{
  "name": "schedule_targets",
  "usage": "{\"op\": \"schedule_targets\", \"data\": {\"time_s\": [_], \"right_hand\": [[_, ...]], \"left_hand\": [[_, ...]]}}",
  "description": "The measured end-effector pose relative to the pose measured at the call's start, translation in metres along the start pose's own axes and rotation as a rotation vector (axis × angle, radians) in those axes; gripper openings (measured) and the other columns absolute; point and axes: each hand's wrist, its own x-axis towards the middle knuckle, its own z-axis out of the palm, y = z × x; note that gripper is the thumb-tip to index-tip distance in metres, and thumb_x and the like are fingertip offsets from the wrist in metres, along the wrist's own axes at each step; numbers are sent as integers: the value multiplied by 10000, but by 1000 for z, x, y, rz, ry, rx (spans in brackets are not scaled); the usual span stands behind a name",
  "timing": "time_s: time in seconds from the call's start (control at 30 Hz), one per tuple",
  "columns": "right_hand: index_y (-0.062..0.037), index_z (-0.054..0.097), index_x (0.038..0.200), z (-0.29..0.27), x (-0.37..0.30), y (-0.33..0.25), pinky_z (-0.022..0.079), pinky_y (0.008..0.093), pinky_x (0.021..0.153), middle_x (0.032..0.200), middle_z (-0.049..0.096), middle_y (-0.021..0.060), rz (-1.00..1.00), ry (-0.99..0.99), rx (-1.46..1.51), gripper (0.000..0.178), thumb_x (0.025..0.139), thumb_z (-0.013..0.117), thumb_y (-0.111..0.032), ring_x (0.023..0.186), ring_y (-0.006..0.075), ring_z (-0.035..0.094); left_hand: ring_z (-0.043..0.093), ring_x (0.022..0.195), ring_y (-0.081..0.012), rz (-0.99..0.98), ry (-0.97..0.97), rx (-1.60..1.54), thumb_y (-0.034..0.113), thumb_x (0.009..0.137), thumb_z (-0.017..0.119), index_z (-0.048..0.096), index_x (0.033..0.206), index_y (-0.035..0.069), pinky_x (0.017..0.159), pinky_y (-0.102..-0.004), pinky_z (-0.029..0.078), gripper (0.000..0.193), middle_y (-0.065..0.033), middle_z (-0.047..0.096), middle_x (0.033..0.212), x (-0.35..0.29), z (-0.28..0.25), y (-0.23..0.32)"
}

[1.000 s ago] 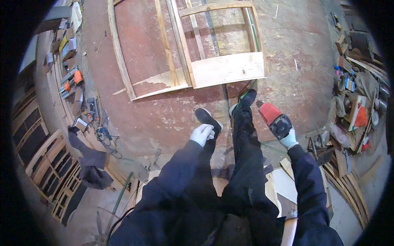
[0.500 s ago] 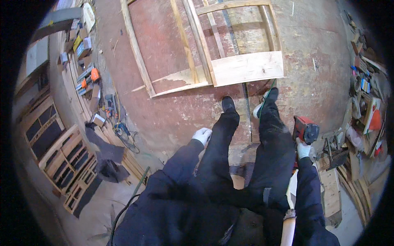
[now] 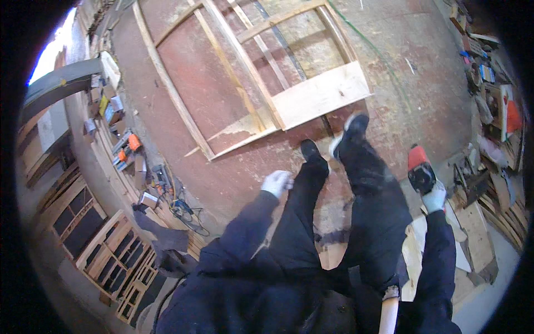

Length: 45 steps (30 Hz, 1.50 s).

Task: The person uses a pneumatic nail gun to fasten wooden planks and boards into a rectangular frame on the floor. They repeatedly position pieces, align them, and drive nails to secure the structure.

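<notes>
My right hand [image 3: 434,196], in a pale glove, grips a red and black power tool that looks like a nail gun [image 3: 421,170], held out beside my right leg. My left hand [image 3: 277,183], also in a pale glove, hangs next to my left thigh with loosely bent fingers and nothing visible in it; its palm is hidden. Ahead of my feet lies a wooden frame of long battens [image 3: 176,94] on the floor. A wide pale board [image 3: 321,97] covers the near right end of the frame. Neither hand touches the frame.
A green hose [image 3: 371,46] trails over the worn red floor [image 3: 245,167]. On the left are an orange-and-grey tool [image 3: 133,142], tangled cables [image 3: 186,209], stacked planks and slatted wooden frames [image 3: 114,250]. Wood scraps and a red-orange item [image 3: 512,108] crowd the right side.
The view has turned, so the frame now lies tilted and farther left. My feet have shifted as in a step. The tool in my right hand has swung slightly right and still stays gripped.
</notes>
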Motion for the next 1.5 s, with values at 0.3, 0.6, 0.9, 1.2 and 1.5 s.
{"op": "schedule_targets", "data": {"time_s": [0.3, 0.6, 0.9, 1.2, 1.5], "right_hand": [[-64, 656, 1047, -66, 4, -111, 509, 387, 891, 1037, 664, 90, -101, 29, 669, 182, 932, 646, -204, 984, 223, 642], [-70, 502, 773, -131, 15, -150, 416, 281, 678, 695, 490, 18, 380, -425, 1711, 235, 966, 528, -201, 680, 129, 494], [-108, 445, 767, -139, -31, -27, 404, 299, 647, 700, 454, -10, 649, -53, 2241, 275, 1001, 512, -236, 633, 126, 454], [-145, 436, 771, -78, -125, 61, 378, 292, 630, 678, 372, -36, 893, 393, 2734, 329, 1043, 505, -317, 584, 101, 395], [-145, 464, 736, 29, -186, 15, 386, 309, 632, 664, 420, -45, 1266, 357, 2676, 342, 996, 595, -324, 606, 119, 431]], "left_hand": [[702, 803, -276, -580, -364, -361, 571, 987, 533, 523, 1355, 93, 683, -420, 562, 604, -126, 702, 1063, 4, 210, -24], [662, 757, -315, -667, -492, -914, 583, 983, 543, 636, 1028, 147, 671, -464, 540, 448, -104, 669, 869, -3, 271, -52], [679, 824, -256, -94, -217, 355, 459, 1006, 562, 675, 1125, 35, 717, -374, 524, 455, -129, 711, 988, 63, 283, -19], [677, 860, -406, -585, -275, 158, 423, 977, 619, 576, 1188, 76, 709, -558, 542, 409, -196, 683, 988, 64, 310, -101], [666, 706, -255, 558, -432, 456, 217, 999, 480, 634, 1051, 31, 636, -360, 549, 247, -99, 663, 833, 212, 352, 253]]}}
